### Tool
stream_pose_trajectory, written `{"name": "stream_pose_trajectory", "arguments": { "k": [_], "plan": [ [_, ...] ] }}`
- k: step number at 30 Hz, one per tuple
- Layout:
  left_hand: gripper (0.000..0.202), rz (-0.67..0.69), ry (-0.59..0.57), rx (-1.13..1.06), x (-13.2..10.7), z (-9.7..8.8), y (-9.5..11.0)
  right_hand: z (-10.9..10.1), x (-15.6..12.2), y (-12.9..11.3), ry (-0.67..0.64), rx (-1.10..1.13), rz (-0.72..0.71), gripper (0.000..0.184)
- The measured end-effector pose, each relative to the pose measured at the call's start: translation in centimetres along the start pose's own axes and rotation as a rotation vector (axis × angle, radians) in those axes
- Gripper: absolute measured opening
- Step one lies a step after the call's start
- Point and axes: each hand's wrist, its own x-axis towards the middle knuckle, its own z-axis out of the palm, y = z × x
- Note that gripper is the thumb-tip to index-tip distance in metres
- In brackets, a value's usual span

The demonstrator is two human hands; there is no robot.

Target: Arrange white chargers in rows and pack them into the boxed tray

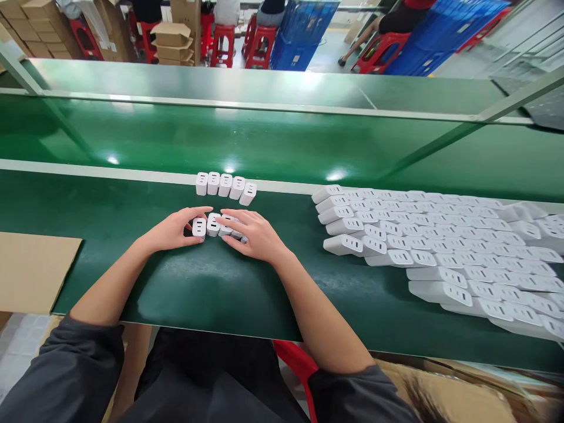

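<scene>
Several small white USB chargers stand in a short row on the green table [211,288] in front of me, slots facing up. My left hand [176,229] curls its thumb and fingers around the leftmost charger [199,228]. Beside it, a second charger [213,224] sits between my two hands. My right hand [251,233] wraps over the chargers at the right end of the row, partly covering them. Just beyond my fingers, another row of white chargers [225,184] stands at the pale strip.
A large block of white chargers [440,247] fills the right side of the table. Flat cardboard [37,273] lies at the left edge. Behind the green conveyor [264,141] are red stools [223,46], blue crates [304,35], cartons [173,42] and seated people.
</scene>
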Motion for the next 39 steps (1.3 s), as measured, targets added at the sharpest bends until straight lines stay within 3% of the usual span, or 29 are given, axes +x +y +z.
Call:
{"name": "stream_pose_trajectory", "arguments": {
  "k": [6, 11, 17, 23, 27, 30, 34, 39],
  "plan": [
    [0.069, 0.045, -0.091, 0.052, -0.2, -0.6, 0.2, -0.8, 0.1, -0.8, 0.010, 0.034, -0.090, 0.026],
    [0.076, 0.042, -0.171, 0.053, -0.5, -0.7, 0.8, -0.3, 0.3, -2.7, -0.023, -0.018, -0.104, 0.029],
    [0.079, 0.061, -0.183, 0.106, -0.7, -0.6, 0.9, 1.6, 0.5, -3.9, 0.069, -0.166, 0.075, 0.036],
    [0.084, 0.056, -0.039, 0.255, -0.7, 0.7, 1.7, 2.2, 0.7, -4.6, 0.157, -0.133, 0.168, 0.045],
    [0.076, 0.036, 0.072, 0.359, -0.4, 1.9, 2.3, 0.8, 0.7, -4.7, 0.211, 0.063, 0.217, 0.035],
    [0.082, 0.070, 0.113, 0.441, -0.3, 2.8, 2.6, -1.6, 0.2, -3.4, 0.162, 0.145, 0.227, 0.024],
    [0.073, 0.066, 0.172, 0.491, -0.2, 3.8, 2.8, -4.1, -0.9, -1.0, -0.070, 0.128, 0.164, 0.030],
    [0.053, 0.125, 0.121, 0.441, -0.3, 3.5, 2.8, -3.4, -0.8, -1.2, -0.095, 0.109, 0.143, 0.030]
  ]
}}
